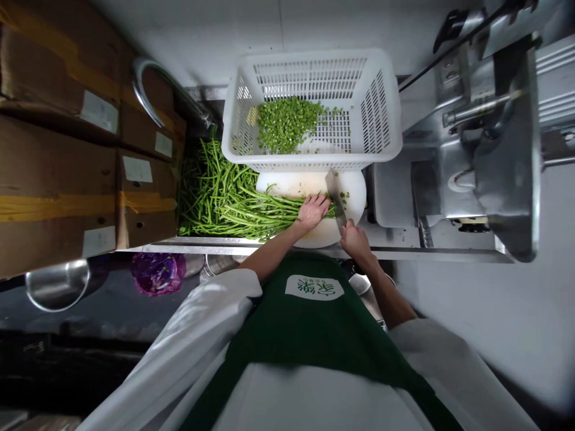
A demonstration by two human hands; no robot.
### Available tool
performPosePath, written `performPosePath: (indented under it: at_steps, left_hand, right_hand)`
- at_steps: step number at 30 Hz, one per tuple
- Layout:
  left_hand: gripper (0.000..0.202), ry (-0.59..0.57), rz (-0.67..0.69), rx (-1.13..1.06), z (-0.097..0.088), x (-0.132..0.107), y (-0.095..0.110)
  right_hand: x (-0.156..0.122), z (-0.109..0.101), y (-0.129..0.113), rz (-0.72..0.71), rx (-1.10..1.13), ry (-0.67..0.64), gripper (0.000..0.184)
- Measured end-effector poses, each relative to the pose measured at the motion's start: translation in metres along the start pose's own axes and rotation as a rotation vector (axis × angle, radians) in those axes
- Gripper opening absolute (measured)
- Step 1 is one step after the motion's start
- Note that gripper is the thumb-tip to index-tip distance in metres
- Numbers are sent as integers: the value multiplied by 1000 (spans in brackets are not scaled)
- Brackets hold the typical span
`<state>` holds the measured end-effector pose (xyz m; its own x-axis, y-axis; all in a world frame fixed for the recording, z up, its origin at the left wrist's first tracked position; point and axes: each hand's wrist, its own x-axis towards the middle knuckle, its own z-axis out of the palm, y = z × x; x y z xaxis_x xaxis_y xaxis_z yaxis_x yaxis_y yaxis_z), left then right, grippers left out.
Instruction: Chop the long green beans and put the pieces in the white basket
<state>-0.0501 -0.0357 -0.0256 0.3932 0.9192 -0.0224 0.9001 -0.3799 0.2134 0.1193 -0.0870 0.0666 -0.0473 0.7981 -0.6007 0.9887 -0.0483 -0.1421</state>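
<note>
Green stalks (251, 211) on cutting board (287, 184) — left grip (312, 211) clamped over them; right grip (354, 239) closed round cleaver (336, 196).

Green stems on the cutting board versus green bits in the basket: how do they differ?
The long green stems are whole and lie side by side; the chopped green bits are short and heaped. The stems' ends rest on the round white cutting board under the left hand; the bits sit in the white slotted plastic basket behind it. Both are the same green.
</note>
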Motion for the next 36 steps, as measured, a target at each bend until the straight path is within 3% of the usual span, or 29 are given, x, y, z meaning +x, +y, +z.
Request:
performPosePath:
  at_steps: [8, 15, 22, 27, 33, 36]
  left_hand:
    - [33, 14, 12, -30, -1, 0, 1]
    - [31, 40, -25, -77, 1, -2, 0]
    - [30, 30, -24, -57, 5, -2, 0]
    - [26, 22, -43, -78, -5, 0, 2]
    - [32, 187, -168, -90, -26, -22, -5]
    - [33, 137, -180, -100, -20, -31, -11]
  right_hand:
    - [-37, -3, 5, 1, -54, -26, 34]
    - [-8, 1, -13, -13, -10, -10, 35]
    - [-33, -5, 3, -36, -39, -21, 32]
    - [-14, 8, -11, -46, 17, -10, 33]
    - [0, 17, -20, -21, 23, 23, 33]
    - [-5, 12, -19, -27, 8, 21, 32]
